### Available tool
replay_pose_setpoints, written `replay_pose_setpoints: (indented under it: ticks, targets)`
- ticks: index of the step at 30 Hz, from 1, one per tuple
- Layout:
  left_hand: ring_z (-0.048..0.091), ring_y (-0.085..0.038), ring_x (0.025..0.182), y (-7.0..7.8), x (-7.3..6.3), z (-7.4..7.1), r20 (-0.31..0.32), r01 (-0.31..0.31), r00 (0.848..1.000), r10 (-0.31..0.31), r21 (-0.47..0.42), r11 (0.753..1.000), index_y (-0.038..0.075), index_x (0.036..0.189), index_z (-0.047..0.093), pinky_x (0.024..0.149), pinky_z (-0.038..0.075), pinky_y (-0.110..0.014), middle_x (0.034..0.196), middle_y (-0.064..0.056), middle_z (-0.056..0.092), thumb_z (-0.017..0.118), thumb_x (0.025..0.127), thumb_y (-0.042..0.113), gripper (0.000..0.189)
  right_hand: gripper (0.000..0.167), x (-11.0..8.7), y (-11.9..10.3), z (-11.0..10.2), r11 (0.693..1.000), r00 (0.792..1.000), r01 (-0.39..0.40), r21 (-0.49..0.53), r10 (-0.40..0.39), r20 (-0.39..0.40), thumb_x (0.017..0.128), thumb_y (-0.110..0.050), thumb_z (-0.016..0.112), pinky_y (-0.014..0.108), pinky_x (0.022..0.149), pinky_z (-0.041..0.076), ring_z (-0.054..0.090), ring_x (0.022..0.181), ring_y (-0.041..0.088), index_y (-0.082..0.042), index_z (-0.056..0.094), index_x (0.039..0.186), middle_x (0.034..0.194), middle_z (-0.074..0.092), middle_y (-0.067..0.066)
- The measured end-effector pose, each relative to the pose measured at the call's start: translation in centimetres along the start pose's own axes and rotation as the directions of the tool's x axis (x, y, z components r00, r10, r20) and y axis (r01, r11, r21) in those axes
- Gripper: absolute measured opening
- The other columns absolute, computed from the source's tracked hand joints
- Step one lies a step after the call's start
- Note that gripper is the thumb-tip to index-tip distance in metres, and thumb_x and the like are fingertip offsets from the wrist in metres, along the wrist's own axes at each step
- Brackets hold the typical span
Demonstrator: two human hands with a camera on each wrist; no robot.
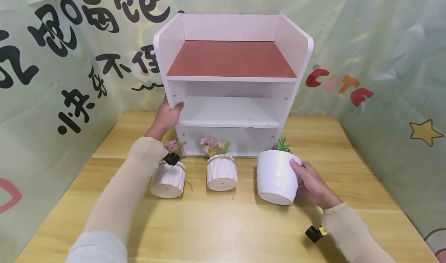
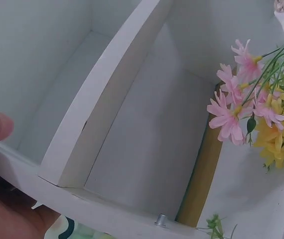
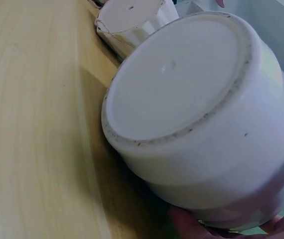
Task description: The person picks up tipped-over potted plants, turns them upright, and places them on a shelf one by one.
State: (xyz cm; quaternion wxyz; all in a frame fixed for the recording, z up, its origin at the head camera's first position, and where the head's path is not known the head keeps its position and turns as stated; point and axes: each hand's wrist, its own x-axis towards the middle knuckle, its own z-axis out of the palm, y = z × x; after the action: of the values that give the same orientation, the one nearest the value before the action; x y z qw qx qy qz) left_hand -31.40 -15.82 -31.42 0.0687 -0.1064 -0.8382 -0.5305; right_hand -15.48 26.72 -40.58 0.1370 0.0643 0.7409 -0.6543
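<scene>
A white desktop shelf (image 1: 230, 117) with a reddish-brown top board stands at the back of the table. My left hand (image 1: 166, 116) grips its left side panel, thumb on the inner face and fingers hidden behind. On the right, my right hand (image 1: 313, 182) holds a larger white flowerpot (image 1: 277, 177) by its side. That pot tips away from me, its underside facing the right wrist view; whether it touches the table I cannot tell. Two small white ribbed flowerpots, a left one (image 1: 168, 179) and a middle one (image 1: 222, 173), lie tipped towards the shelf.
Pink artificial flowers (image 2: 231, 107) from a small pot hang close to the shelf's lower front in the left wrist view. A metal peg (image 2: 161, 219) sticks out of the side panel. Printed cloth (image 1: 390, 61) surrounds the wooden table (image 1: 216, 224).
</scene>
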Motion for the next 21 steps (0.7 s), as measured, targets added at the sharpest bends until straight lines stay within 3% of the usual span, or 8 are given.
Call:
replay_pose_setpoints:
  ticks: [7,9,14,21]
  targets:
    - [0.028,-0.033,0.139,0.1,-0.6,-0.1,0.004,-0.016,1.000,0.015,0.027,1.000,0.023,0.154,0.013,0.111,0.020,-0.058,0.151,-0.011,0.032,0.042,0.103,0.019,0.059,0.052,-0.5,0.1,0.5,0.999,0.998,0.030,0.011,-0.030,-0.056,0.100,-0.047,0.046,0.029,0.060,0.043,0.047,0.071,0.013,-0.003,0.026,0.120,0.083,0.042,0.002]
    - [0.029,-0.033,0.139,0.1,-0.7,0.0,0.007,-0.023,1.000,0.023,0.025,0.999,0.021,0.154,0.013,0.110,0.021,-0.058,0.151,-0.012,0.032,0.041,0.103,0.016,0.058,0.050,-0.8,0.1,0.6,0.999,0.997,0.048,0.026,-0.046,-0.056,0.101,-0.044,0.045,0.029,0.060,0.045,0.048,0.072,0.012,-0.003,0.025,0.120,0.084,0.042,0.002]
    - [0.035,-0.035,0.134,0.3,-0.6,0.2,-0.009,-0.049,0.999,0.049,0.006,0.999,0.013,0.152,0.017,0.109,0.025,-0.057,0.146,-0.017,0.037,0.041,0.101,0.011,0.056,0.046,-1.1,-0.1,0.6,0.990,0.991,0.123,0.063,-0.119,-0.064,0.103,-0.037,0.044,0.031,0.067,0.053,0.056,0.083,0.012,-0.001,0.023,0.124,0.104,0.047,0.010]
    - [0.041,-0.036,0.129,0.0,-0.6,0.5,-0.023,-0.099,0.995,0.099,-0.018,0.995,0.005,0.147,0.023,0.106,0.030,-0.054,0.139,-0.021,0.044,0.040,0.095,0.001,0.055,0.047,-1.7,-0.3,0.4,0.982,0.978,0.190,-0.022,-0.191,-0.082,0.103,-0.033,0.045,0.032,0.075,0.054,0.053,0.095,0.010,0.001,0.023,0.127,0.126,0.036,0.022]
